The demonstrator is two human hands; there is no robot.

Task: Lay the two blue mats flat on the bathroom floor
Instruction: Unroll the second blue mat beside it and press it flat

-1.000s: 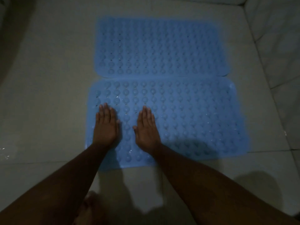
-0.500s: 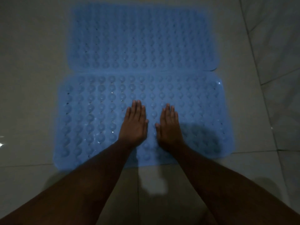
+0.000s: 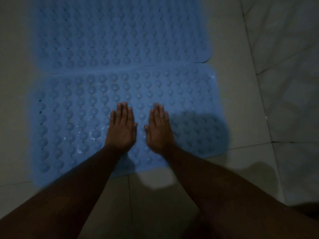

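Two blue rubber mats with rows of round bumps lie flat on the pale tiled floor, long edges touching. The far mat (image 3: 120,31) runs off the top of the view. The near mat (image 3: 77,118) lies in front of it. My left hand (image 3: 121,126) and my right hand (image 3: 159,128) rest palm down, side by side, on the middle of the near mat, fingers straight and together, holding nothing. My forearms cover part of its near edge.
Pale floor tiles (image 3: 284,83) with grout lines surround the mats, widest on the right. The light is dim and my arms cast a shadow (image 3: 198,131) on the near mat's right part.
Both hands have slid right along the near mat, from its left part to its middle, staying flat. The view has shifted closer, so the mats look larger.
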